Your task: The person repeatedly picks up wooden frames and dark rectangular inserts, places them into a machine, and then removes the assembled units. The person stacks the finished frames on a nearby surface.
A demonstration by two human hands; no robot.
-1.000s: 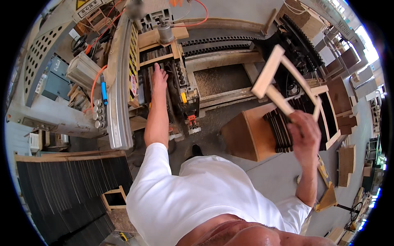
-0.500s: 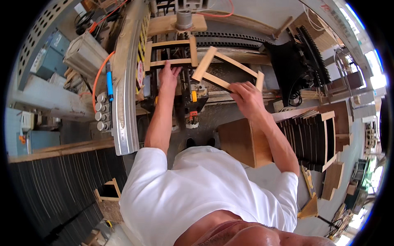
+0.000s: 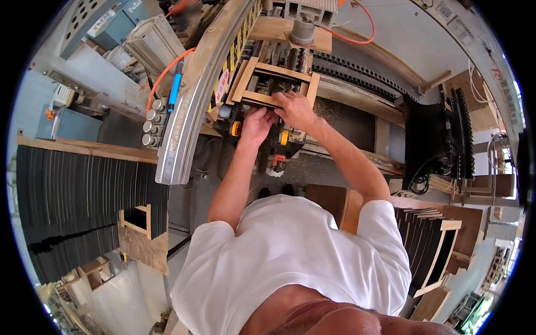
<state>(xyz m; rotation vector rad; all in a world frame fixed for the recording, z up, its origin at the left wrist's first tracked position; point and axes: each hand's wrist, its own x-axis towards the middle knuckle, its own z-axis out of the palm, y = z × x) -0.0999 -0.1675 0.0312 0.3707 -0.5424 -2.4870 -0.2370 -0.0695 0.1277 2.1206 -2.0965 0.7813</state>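
A light wooden rectangular frame [image 3: 282, 72] lies on the machine bed ahead of me, its end pieces pointing away. More wood shows just beside its left end and inside its right end, so it seems to overlap a second frame [image 3: 238, 82]. My right hand [image 3: 296, 110] is closed over the near rail, toward its right half, with fingers bent down around it. Just below that rail my left hand [image 3: 257, 127] has its fingers curled up against the edge, close to the right hand's fingertips. The left fingertips are partly hidden.
A metal press cylinder [image 3: 302, 32] stands beyond the frame. Along the left runs a silver machine beam [image 3: 180, 148] with round knobs [image 3: 151, 127] and a blue marker [image 3: 175, 89]. Stacked dark frames stand at left [image 3: 84, 178] and right [image 3: 424, 234]. A brown box [image 3: 326, 199] sits below my right arm.
My right hand has brought the tilted second frame left and down over the one on the machine. My left hand has stayed at the near rail. The head view has shifted.
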